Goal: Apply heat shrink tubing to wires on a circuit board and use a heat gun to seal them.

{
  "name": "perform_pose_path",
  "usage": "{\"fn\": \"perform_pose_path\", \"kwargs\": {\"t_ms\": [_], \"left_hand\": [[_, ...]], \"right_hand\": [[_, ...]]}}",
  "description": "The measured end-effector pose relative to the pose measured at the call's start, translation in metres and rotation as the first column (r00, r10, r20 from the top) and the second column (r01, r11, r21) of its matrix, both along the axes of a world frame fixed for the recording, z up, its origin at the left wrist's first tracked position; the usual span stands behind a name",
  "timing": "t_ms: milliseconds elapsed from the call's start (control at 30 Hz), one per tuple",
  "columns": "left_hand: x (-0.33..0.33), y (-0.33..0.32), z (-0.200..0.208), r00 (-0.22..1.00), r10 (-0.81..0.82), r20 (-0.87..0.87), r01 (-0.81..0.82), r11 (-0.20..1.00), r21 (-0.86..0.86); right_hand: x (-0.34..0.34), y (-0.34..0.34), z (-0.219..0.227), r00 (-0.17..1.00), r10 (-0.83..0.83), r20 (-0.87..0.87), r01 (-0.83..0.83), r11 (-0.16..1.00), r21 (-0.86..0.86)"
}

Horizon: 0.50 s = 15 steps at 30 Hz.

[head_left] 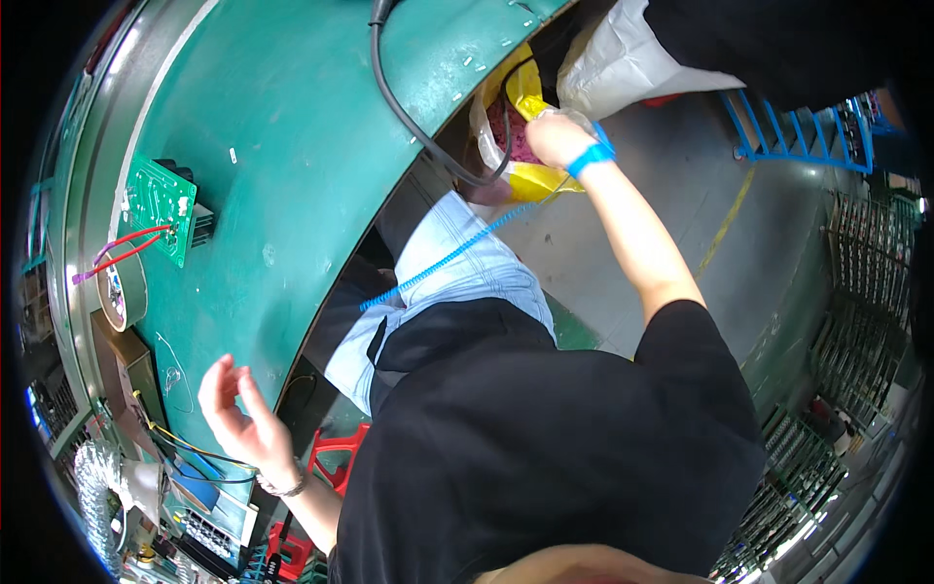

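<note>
My left hand (pixel 243 414) is raised over the near left part of the green bench, fingers apart and holding nothing. My right arm reaches out past the bench edge, and my right hand (pixel 559 138) is closed at the rim of a yellow bag (pixel 535 180). Small pinkish-red pieces (pixel 514 136) fill the bag. A blue band (pixel 591 160) circles my right wrist, and a coiled blue cord (pixel 449 258) runs from it across my lap. On the bench stands a green circuit board (pixel 161 207) with red leads, beside a round tub (pixel 123 292) of small parts.
A thick black cable (pixel 389 92) loops over the edge of the green bench (pixel 282 146). White sacking (pixel 623 63) lies beyond my right hand. Red stools (pixel 336 457) stand by my left arm. Blue steps (pixel 803 131) and racks (pixel 861 331) line the right.
</note>
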State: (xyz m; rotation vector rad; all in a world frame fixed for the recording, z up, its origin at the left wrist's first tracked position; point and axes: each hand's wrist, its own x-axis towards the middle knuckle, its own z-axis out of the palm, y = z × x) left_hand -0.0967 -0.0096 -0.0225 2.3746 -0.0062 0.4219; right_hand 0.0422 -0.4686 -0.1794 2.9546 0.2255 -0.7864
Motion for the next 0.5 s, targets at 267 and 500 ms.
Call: {"fn": "perform_pose_path", "kwargs": {"t_ms": [267, 500], "left_hand": [[-0.019, -0.006, -0.046, 0.956, 0.18, 0.231, -0.258, 0.89, 0.375], [-0.013, -0.014, -0.042, 0.903, 0.201, 0.379, -0.336, 0.88, 0.334]], "right_hand": [[0.19, 0.242, -0.024, 0.637, 0.769, -0.06, -0.769, 0.639, 0.032], [0.177, 0.516, 0.029, 0.249, 0.88, 0.404, -0.969, 0.232, 0.09]]}}
